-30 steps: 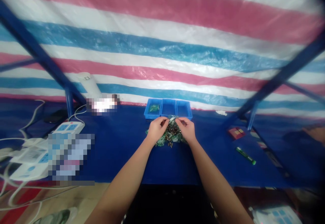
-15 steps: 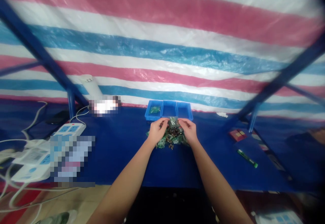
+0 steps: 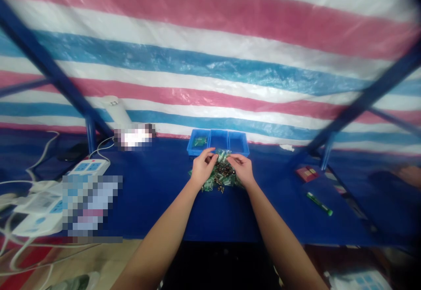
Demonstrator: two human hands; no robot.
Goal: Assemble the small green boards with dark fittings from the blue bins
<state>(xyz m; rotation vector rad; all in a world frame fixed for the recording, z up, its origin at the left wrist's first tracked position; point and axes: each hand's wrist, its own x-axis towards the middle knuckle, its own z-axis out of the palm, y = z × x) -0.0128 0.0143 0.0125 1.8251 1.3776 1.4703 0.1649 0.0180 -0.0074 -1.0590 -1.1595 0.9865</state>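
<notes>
Between my two hands is a small clear plastic bag with pale pieces inside. My left hand pinches its left side, and my right hand pinches its right side. Beneath them lies a pile of small parts, brass-coloured and dark, mixed with green and clear packets. Just beyond my fingers stand three joined blue bins. The left one contains a green packet; nothing shows in the other two.
On the left lie a white power strip with cables and a blurred-out flat object. To the right are a red box and a green tube-like item. Blue frame posts rise at both sides before a striped sheet. At far right, part of another person shows.
The bag between my fingers looks more crumpled and bunched up than before. My right hand has shifted slightly left, closer to my left hand.
</notes>
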